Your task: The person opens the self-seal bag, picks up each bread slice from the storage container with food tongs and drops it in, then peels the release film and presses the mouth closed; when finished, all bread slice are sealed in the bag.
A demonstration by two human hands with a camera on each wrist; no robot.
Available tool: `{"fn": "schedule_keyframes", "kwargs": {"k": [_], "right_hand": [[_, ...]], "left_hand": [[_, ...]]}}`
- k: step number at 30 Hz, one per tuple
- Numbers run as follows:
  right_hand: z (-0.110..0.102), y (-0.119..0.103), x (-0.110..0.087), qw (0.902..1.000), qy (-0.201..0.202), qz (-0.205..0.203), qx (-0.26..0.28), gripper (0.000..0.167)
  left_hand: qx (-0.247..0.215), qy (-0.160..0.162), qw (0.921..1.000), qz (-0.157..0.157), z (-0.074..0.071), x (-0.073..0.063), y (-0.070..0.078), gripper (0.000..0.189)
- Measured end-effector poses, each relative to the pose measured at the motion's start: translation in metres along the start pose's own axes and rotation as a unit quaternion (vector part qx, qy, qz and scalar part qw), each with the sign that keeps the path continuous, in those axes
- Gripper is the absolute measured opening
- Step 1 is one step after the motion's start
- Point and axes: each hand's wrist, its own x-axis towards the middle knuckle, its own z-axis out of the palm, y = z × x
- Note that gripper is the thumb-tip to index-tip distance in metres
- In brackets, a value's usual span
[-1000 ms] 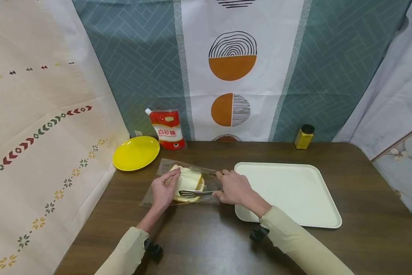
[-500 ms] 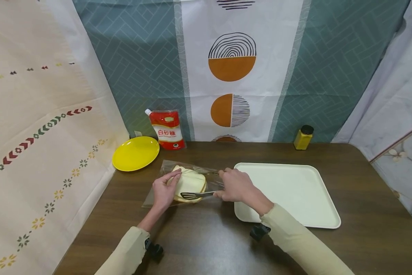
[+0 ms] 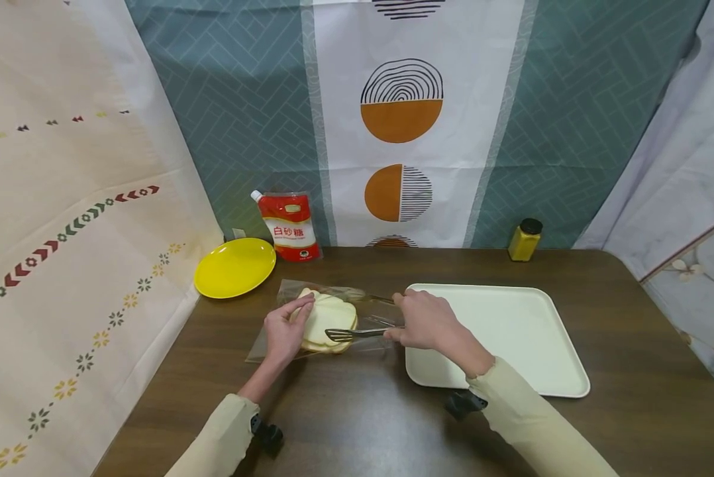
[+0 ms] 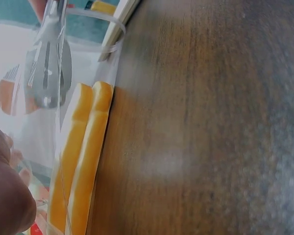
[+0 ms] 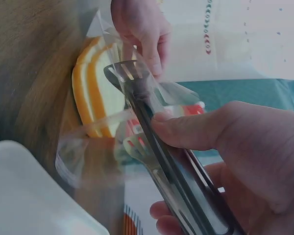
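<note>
Two slices of bread [image 3: 327,321] lie stacked inside a clear plastic bag [image 3: 264,339] on the table; their orange-brown crusts show in the left wrist view. My left hand [image 3: 284,334] pinches the bag's film at the upper left of the bread. Metal tongs [image 3: 365,332] with slotted ends are gripped by my right hand [image 3: 431,322], thumb on one arm and fingers round the other in the right wrist view. The tongs' arms stand spread, with nothing held between their ends. Those ends are within the bag's mouth, near the bread's right side.
A white tray [image 3: 500,338] lies just right of the bag, partly under my right wrist. Behind on the left are a yellow plate [image 3: 234,268] and a red sugar pouch [image 3: 290,226]. At the back right stands a yellow jar [image 3: 524,240] with a black lid.
The upper slice, tilted a second ago, has settled flat on the other. My right hand and the tongs have moved right, partly off the bread. My left hand has stayed almost still.
</note>
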Motion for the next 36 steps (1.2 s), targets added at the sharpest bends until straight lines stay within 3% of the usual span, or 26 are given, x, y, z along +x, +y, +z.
{"fn": "schedule_keyframes", "kwargs": {"k": [13, 27, 36], "right_hand": [[-0.015, 0.034, -0.046, 0.9996, 0.023, 0.012, -0.008, 0.062], [-0.022, 0.066, -0.084, 0.9942, 0.106, 0.019, 0.005, 0.055], [-0.019, 0.093, -0.109, 0.9874, 0.14, 0.071, 0.023, 0.061]], "left_hand": [[0.006, -0.005, 1.0, 0.002, -0.001, 0.001, 0.001, 0.012], [0.012, -0.003, 0.9999, 0.005, 0.0, 0.0, -0.001, 0.011], [0.009, -0.003, 0.9999, -0.005, 0.001, 0.0, -0.001, 0.012]]}}
